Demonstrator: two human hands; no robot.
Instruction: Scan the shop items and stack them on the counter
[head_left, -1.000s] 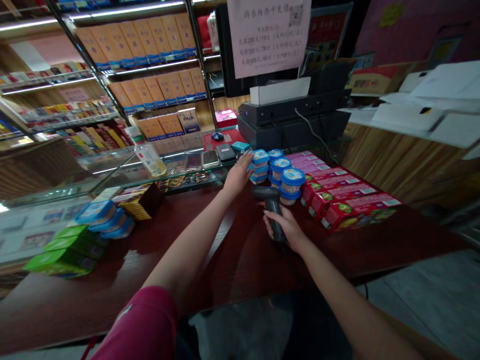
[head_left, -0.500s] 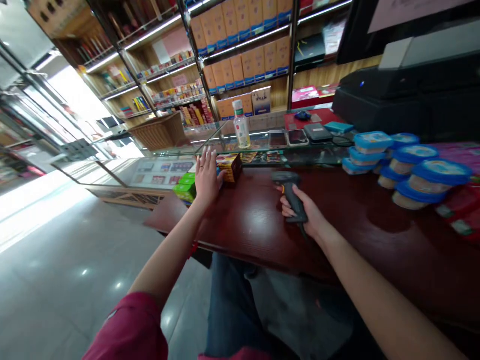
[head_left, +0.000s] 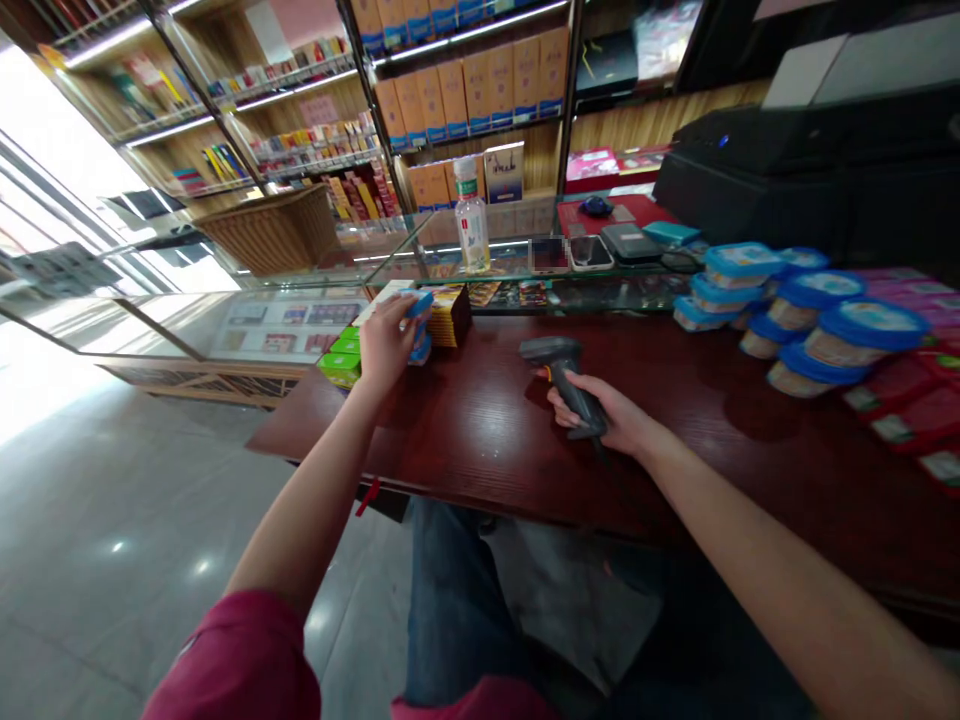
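My left hand is curled over a blue-lidded tub at the top of a small stack at the left end of the dark red counter. Green boxes lie just left of that stack, and a brown and yellow box stack stands just right of it. My right hand grips the handle of a black barcode scanner, its head pointing left above the counter. Several more blue-lidded tubs are stacked at the right.
Red flat boxes lie at the far right. A glass display case runs behind the counter with a clear bottle, phones and a black till printer. Shelves of boxed goods fill the back wall. Grey floor lies at the left.
My left hand left the tubs at the right, swung to the left end of the counter, and has now closed over a blue-lidded tub there. The scanner hand stayed put.
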